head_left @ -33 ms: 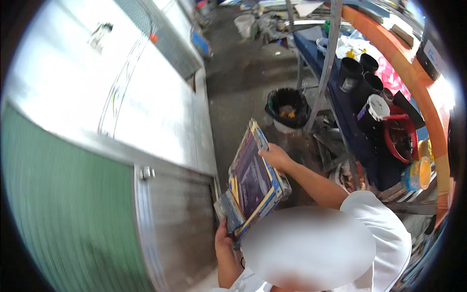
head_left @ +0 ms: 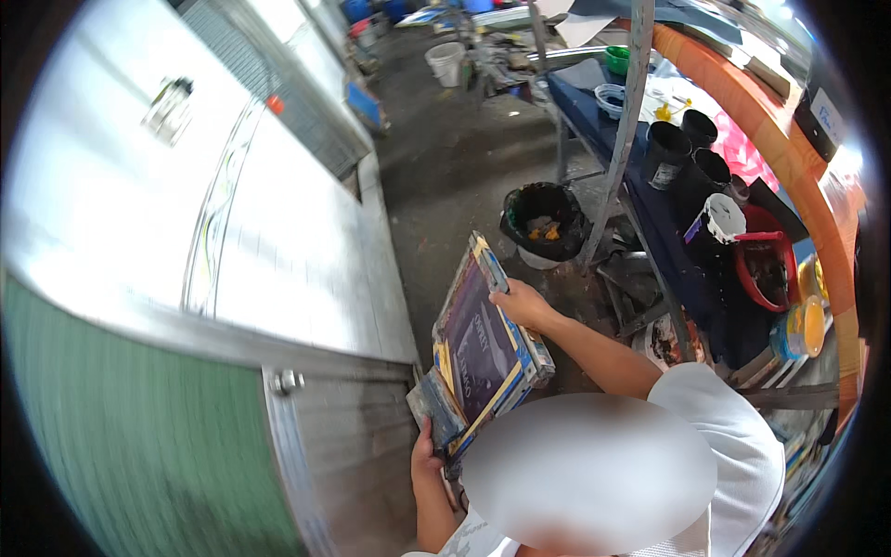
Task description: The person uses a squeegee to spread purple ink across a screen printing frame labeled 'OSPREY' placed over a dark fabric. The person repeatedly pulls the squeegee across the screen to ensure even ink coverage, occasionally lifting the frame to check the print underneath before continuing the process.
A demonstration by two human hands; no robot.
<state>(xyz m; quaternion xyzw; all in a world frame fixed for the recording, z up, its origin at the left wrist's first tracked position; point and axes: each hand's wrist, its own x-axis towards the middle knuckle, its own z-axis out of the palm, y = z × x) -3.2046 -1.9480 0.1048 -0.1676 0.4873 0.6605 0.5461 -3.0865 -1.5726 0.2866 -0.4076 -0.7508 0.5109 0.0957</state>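
I hold a stack of flat framed printing screens (head_left: 483, 348), with purple mesh and yellow and blue taped edges, tilted up on edge beside the end of a long white table (head_left: 278, 251). My left hand (head_left: 424, 455) grips the stack's lower near corner. My right hand (head_left: 522, 303) grips the top edge of the frontmost frame, its arm reaching out of a white sleeve. A second frame shows behind the front one.
A green surface (head_left: 121, 418) adjoins the white table at the left. On the concrete floor ahead stands a black bucket (head_left: 543, 218) by a metal post (head_left: 622, 139). At the right, a blue bench (head_left: 594, 116) carries black pots (head_left: 666, 153) and a red bucket (head_left: 766, 265).
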